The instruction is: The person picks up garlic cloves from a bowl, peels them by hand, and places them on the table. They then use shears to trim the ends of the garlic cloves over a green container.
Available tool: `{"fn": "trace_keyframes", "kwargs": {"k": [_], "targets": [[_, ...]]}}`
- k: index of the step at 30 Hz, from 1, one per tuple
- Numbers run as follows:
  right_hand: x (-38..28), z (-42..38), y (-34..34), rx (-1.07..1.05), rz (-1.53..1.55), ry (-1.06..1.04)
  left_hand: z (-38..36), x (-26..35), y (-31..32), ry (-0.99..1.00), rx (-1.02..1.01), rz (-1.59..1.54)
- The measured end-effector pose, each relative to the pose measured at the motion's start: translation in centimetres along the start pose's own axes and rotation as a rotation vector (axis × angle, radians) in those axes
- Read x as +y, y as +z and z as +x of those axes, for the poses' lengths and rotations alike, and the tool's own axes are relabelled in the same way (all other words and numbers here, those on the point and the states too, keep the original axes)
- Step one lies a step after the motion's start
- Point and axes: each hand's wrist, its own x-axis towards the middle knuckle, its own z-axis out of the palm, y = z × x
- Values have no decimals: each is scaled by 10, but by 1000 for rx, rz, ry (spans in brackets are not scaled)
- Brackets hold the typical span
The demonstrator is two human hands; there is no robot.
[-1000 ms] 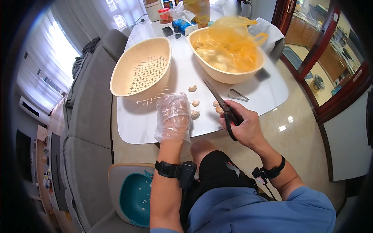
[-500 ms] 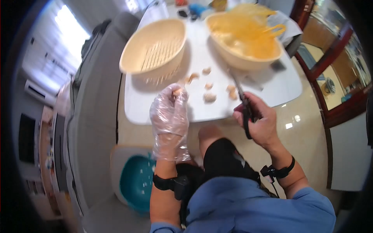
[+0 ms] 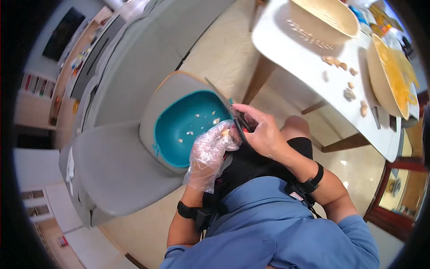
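Note:
My left hand, in a clear plastic glove, is closed on a small pale piece over the near edge of a teal basin. Beside it, my right hand grips black-handled scissors, whose blades point up and left past the basin's rim. The two hands nearly meet at the pale piece. Small white scraps lie in the basin, which rests on a grey chair. What the piece is, I cannot make out.
A white table at the upper right bears a cream colander, several pale brown pieces, a knife and a cream basket with a yellow net bag. A grey sofa stands at the left.
The view has turned left and down towards the basin. Both hands have moved from the table's edge to the basin, and the scissors have come close to my left hand.

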Motion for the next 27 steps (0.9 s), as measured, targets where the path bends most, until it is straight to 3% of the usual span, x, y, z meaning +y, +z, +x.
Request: {"fn": "trace_keyframes", "kwargs": {"k": [1, 3, 6, 8, 9, 11, 15, 17, 18, 20, 22, 23, 25, 27], "targets": [[1, 0, 5, -33, 13, 3, -5, -1, 0, 176, 60, 222], [-14, 2, 21, -118, -44, 89, -17, -8, -13, 72, 118, 42], [-4, 2, 41, -166, 178, 187, -25, -17, -26, 169, 138, 299], [-6, 4, 48, -214, 248, 281, -32, -25, -28, -134, 185, -130], [-11, 6, 50, -247, 345, 356, -34, -29, -28, -133, 189, -139], [-11, 8, 55, -283, 438, 437, -38, -37, -26, -242, 212, -523], [-7, 5, 69, -305, 465, 524, -46, -42, -32, -144, 212, -543], [-2, 1, 76, -311, 458, 513, -45, -43, -31, -240, 322, -582], [5, -1, 81, -276, 441, 457, -44, -44, -34, -239, 327, -586], [9, -2, 81, -244, 422, 401, -41, -46, -41, -157, 302, -198], [5, 2, 64, -357, 30, 197, -43, -39, -42, -216, 303, -301], [-3, 7, 54, -364, 29, 201, -44, -36, -43, -271, 300, -402], [-21, 20, 34, -478, -402, -263, -45, -47, -51, -243, 241, -387], [-19, 28, 19, -532, -400, -256, -45, -49, -56, -213, 174, -373]]}}
